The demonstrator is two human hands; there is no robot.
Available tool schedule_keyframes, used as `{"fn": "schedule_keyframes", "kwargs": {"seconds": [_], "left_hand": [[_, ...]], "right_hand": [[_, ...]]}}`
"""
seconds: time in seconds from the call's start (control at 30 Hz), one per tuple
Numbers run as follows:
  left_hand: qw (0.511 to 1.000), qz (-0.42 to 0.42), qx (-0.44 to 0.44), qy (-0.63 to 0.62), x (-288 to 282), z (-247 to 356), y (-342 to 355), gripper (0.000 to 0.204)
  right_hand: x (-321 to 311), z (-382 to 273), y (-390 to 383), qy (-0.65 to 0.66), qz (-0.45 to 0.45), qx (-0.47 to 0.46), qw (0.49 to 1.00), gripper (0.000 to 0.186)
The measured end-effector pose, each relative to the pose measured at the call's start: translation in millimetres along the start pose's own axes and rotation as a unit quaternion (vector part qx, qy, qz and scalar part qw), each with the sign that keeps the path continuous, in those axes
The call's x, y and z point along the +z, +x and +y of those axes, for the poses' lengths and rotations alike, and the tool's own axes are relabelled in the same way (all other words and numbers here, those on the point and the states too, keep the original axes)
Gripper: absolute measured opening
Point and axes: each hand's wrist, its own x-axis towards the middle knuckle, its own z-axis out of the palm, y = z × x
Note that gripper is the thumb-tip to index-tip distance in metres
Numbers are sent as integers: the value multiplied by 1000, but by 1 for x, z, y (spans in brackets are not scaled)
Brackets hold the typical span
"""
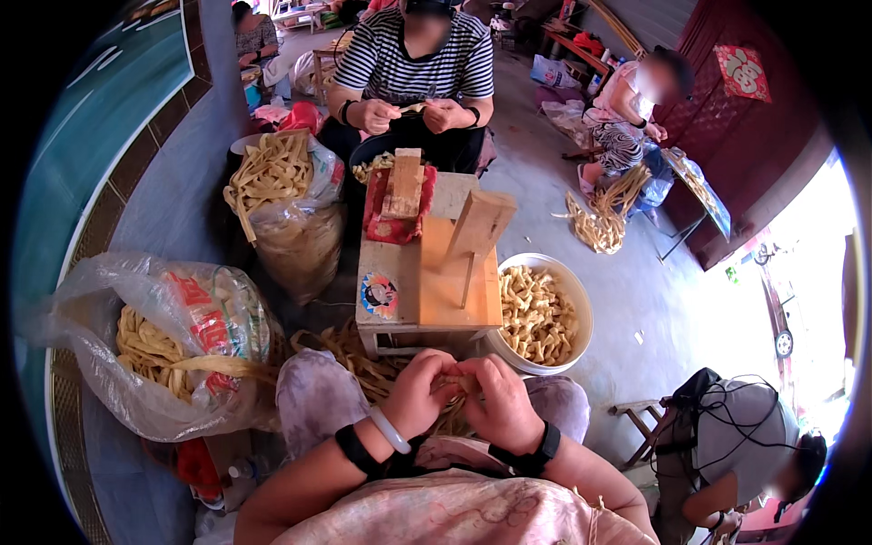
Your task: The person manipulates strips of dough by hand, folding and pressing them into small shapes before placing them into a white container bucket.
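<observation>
My left hand (420, 392) and my right hand (498, 400) are closed together over my lap, both gripping one pale tan strip (457, 380) that is mostly hidden by my fingers. More tan strips (363, 359) lie across my knees just below a small wooden table (427, 282). A white basin (581, 309) to the right of the table is full of short knotted tan pieces (538, 316). An upright wooden jig (480, 227) stands on the table.
A clear plastic bag (145, 345) of long strips sits at my left; another bag (282, 195) stands behind it. A person in a striped shirt (413, 59) works across the table. Another person (627, 100) sits at back right; a third (736, 445) crouches at lower right.
</observation>
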Motion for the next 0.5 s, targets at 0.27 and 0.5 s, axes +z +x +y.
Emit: {"fn": "schedule_keyframes", "kwargs": {"seconds": [0.27, 0.5], "left_hand": [[884, -143, -215, -391, -29, -11, 2, 19], [902, -106, -226, -351, -25, -9, 2, 16]], "right_hand": [[-1, 19, -1, 62, 48, -75, 994, 26], [-1, 26, -3, 39, -38, 33, 998, 28]]}}
